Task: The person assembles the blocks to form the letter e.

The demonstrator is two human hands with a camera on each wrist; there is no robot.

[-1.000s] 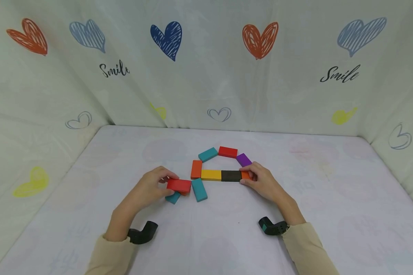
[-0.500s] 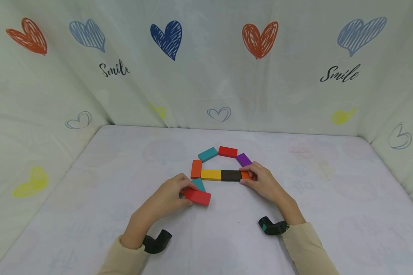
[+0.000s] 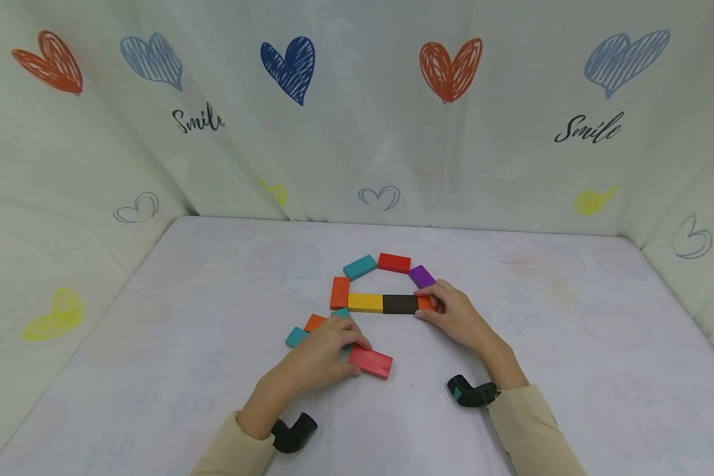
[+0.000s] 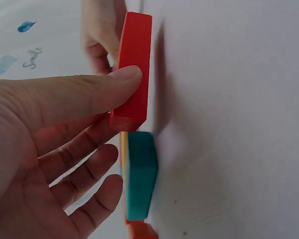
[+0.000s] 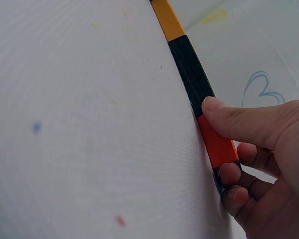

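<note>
My left hand (image 3: 318, 357) pinches a red block (image 3: 371, 363) between thumb and fingers. In the left wrist view this red block (image 4: 134, 45) is held over the white tabletop, its shadow beside it, with a teal block (image 4: 141, 174) below. My right hand (image 3: 455, 316) holds an orange block (image 5: 217, 142) at the right end of a row. Its thumb lies by the joint with the black block (image 3: 400, 304), its fingers around the far end. A yellow block (image 3: 365, 303) continues the row leftward.
Behind the row, an orange-red block (image 3: 340, 293), a teal block (image 3: 359, 267), a red block (image 3: 395, 262) and a purple block (image 3: 422, 276) form an arch. Left of my left hand lie another orange block (image 3: 315, 322) and teal block (image 3: 296, 336).
My left hand has carried the red block from the left-hand blocks rightward and nearer the front, uncovering the orange and teal blocks there. The right hand has stayed in place.
</note>
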